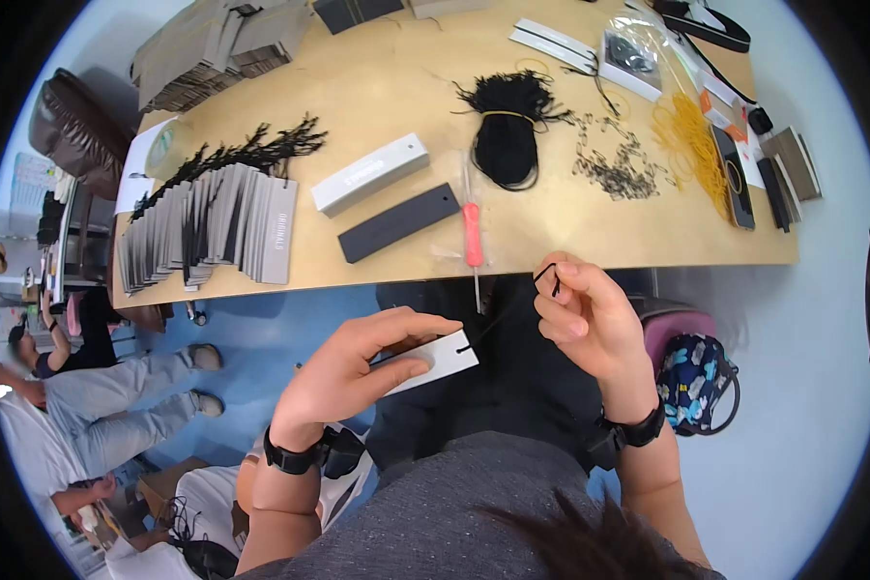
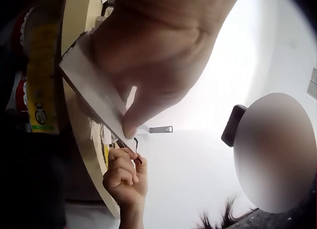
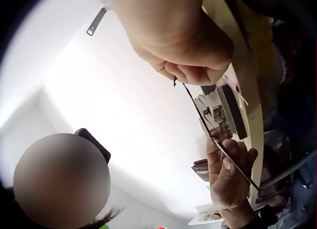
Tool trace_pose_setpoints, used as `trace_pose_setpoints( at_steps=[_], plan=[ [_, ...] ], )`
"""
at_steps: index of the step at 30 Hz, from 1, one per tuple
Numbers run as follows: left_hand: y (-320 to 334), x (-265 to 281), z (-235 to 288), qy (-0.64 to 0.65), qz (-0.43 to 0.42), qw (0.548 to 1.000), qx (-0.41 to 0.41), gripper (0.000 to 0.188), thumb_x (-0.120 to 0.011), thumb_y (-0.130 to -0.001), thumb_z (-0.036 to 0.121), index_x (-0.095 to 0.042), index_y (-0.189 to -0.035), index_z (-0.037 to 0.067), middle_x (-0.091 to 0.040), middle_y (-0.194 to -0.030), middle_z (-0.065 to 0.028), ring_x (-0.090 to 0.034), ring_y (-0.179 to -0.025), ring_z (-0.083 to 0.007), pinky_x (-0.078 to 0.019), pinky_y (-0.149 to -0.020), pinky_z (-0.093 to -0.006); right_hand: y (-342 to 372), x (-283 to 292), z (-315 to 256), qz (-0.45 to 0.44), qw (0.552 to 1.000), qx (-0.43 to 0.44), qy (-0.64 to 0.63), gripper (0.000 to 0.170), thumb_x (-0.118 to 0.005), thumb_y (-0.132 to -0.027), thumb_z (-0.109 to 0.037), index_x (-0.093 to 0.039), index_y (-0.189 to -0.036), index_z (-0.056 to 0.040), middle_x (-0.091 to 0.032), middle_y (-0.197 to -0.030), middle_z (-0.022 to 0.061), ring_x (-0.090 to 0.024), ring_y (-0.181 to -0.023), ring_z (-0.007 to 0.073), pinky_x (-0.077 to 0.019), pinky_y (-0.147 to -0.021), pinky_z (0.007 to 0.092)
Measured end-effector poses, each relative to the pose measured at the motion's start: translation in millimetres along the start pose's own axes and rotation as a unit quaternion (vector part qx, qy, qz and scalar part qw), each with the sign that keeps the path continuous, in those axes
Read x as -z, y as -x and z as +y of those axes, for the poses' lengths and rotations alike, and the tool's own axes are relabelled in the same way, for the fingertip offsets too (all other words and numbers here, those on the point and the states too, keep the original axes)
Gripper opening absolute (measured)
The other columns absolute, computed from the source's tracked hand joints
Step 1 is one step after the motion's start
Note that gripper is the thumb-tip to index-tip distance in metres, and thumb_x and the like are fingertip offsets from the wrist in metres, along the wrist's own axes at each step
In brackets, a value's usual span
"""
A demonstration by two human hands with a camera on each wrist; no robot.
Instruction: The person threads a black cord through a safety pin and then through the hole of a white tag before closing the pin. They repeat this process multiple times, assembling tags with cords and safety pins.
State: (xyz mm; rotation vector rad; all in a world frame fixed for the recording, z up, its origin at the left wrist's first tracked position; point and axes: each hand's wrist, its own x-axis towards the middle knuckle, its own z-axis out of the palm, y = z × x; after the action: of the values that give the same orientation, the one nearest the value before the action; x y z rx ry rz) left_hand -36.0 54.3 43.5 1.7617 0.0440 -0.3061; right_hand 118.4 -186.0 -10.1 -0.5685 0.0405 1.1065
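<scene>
My left hand point(image 1: 353, 362) grips a long white tag point(image 1: 451, 360) between thumb and fingers, in front of the table edge. Through a hole near the tag's end runs a thin black cord point(image 1: 466, 348). The cord stretches across to my right hand point(image 1: 594, 319), which pinches its other end between thumb and fingertips. A small loop of cord shows above those fingers. In the left wrist view the white tag point(image 2: 94, 87) lies flat under the thumb. The right wrist view shows the black cord point(image 3: 195, 105) pulled straight between both hands.
On the table point(image 1: 387, 106) lie fanned grey tags point(image 1: 208, 227) with black cords, a white stack point(image 1: 372, 174), a black stack point(image 1: 398, 223) and a red-handled tool point(image 1: 472, 234) overhanging the edge. Behind are bundled black cords point(image 1: 506, 150), metal clips point(image 1: 617, 166), yellow strings point(image 1: 691, 140) and a phone point(image 1: 734, 179).
</scene>
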Motion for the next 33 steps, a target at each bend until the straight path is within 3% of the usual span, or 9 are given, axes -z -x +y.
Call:
trace_pose_setpoints(
  at_steps=[2,4,8,16,18,23,30,32,33],
  plan=[
    [2,11,7,0.002,0.009,1.0,-0.005,0.044,-0.06,-0.093,-0.003,-0.057,-0.137,0.001,-0.065,-0.104,-0.003,-0.059,-0.091,-0.0088,-0.0488,-0.083,-0.0263,-3,-15,-1,0.017,0.998,0.001,0.064,0.021,-0.055,-0.1,-0.02,-0.059,-0.107,-0.0005,-0.06,-0.081,0.0011,-0.049,-0.058,0.0081,-0.0363,-0.052,0.0237],
    [-3,27,27,0.035,0.19,0.98,0.054,0.044,-0.06,-0.093,-0.002,-0.057,-0.137,0.0,-0.065,-0.103,-0.0022,-0.06,-0.091,-0.0106,-0.0491,-0.084,-0.027,-2,-27,-1,0.039,0.991,0.005,0.13,0.029,-0.055,-0.102,-0.023,-0.061,-0.118,0.0016,-0.064,-0.086,0.0018,-0.055,-0.064,0.0091,-0.0411,-0.056,0.0239],
    [-35,98,10,-0.017,0.41,0.909,-0.075,0.049,-0.059,-0.09,-0.004,-0.056,-0.139,0.0,-0.062,-0.111,-0.0039,-0.058,-0.096,-0.0112,-0.0491,-0.084,-0.0267,4,-32,4,-0.036,0.974,-0.006,0.224,0.036,-0.057,-0.102,-0.021,-0.059,-0.13,0.0021,-0.067,-0.094,0.0029,-0.062,-0.078,0.0094,-0.0484,-0.07,0.0228],
    [-40,114,-82,-0.435,0.457,0.775,0.046,0.054,-0.057,-0.083,-0.008,-0.056,-0.137,-0.001,-0.052,-0.131,-0.0176,-0.054,-0.112,-0.0301,-0.045,-0.095,-0.036,-7,-18,0,0.066,0.874,0.092,0.472,0.016,-0.064,-0.097,-0.011,-0.068,-0.11,-0.003,-0.065,-0.088,0.002,-0.06,-0.073,0.0097,-0.0488,-0.065,0.0255],
    [-42,106,-91,-0.502,0.474,0.723,0.035,0.055,-0.057,-0.084,-0.007,-0.056,-0.138,0.001,-0.051,-0.134,-0.0182,-0.052,-0.117,-0.0321,-0.0425,-0.1,-0.0383,-27,-18,-10,0.124,0.628,0.311,0.702,0.009,-0.067,-0.093,-0.008,-0.069,-0.101,-0.0054,-0.061,-0.086,0.0046,-0.062,-0.07,0.0158,-0.0492,-0.063,0.0281],
    [-42,77,-62,-0.546,0.53,0.649,0.02,0.051,-0.061,-0.085,-0.003,-0.058,-0.135,0.004,-0.046,-0.142,-0.0171,-0.042,-0.13,-0.0351,-0.0362,-0.103,-0.0489,-73,-6,-21,0.17,0.47,0.406,0.765,0.007,-0.071,-0.086,-0.008,-0.069,-0.093,-0.0067,-0.058,-0.085,0.0082,-0.063,-0.074,0.0268,-0.0511,-0.064,0.0365],
    [-40,13,-10,-0.431,0.443,0.774,-0.137,0.044,-0.064,-0.085,-0.003,-0.065,-0.128,0.008,-0.059,-0.128,-0.0136,-0.055,-0.118,-0.0307,-0.0426,-0.101,-0.0393,-88,-3,-17,0.178,0.424,0.408,0.789,0.008,-0.072,-0.081,-0.006,-0.067,-0.087,-0.0076,-0.056,-0.084,0.0078,-0.063,-0.073,0.0271,-0.0505,-0.062,0.0374],
    [-44,-2,-7,-0.221,0.311,0.909,-0.17,0.035,-0.063,-0.09,-0.003,-0.067,-0.124,0.004,-0.066,-0.117,-0.0118,-0.065,-0.104,-0.026,-0.0502,-0.09,-0.0342,-80,-8,-16,0.18,0.429,0.416,0.782,0.009,-0.072,-0.079,-0.006,-0.066,-0.086,-0.0077,-0.056,-0.083,0.0078,-0.062,-0.072,0.027,-0.0501,-0.061,0.0375],
    [-47,-9,-5,-0.22,0.311,0.909,-0.17,0.035,-0.063,-0.09,-0.003,-0.067,-0.124,0.004,-0.066,-0.117,-0.0118,-0.065,-0.104,-0.026,-0.0502,-0.09,-0.0342,-75,-10,-15,0.185,0.443,0.419,0.771,0.011,-0.072,-0.078,-0.005,-0.066,-0.086,-0.0078,-0.056,-0.083,0.0078,-0.061,-0.071,0.0273,-0.0497,-0.06,0.0373]
  ],
)
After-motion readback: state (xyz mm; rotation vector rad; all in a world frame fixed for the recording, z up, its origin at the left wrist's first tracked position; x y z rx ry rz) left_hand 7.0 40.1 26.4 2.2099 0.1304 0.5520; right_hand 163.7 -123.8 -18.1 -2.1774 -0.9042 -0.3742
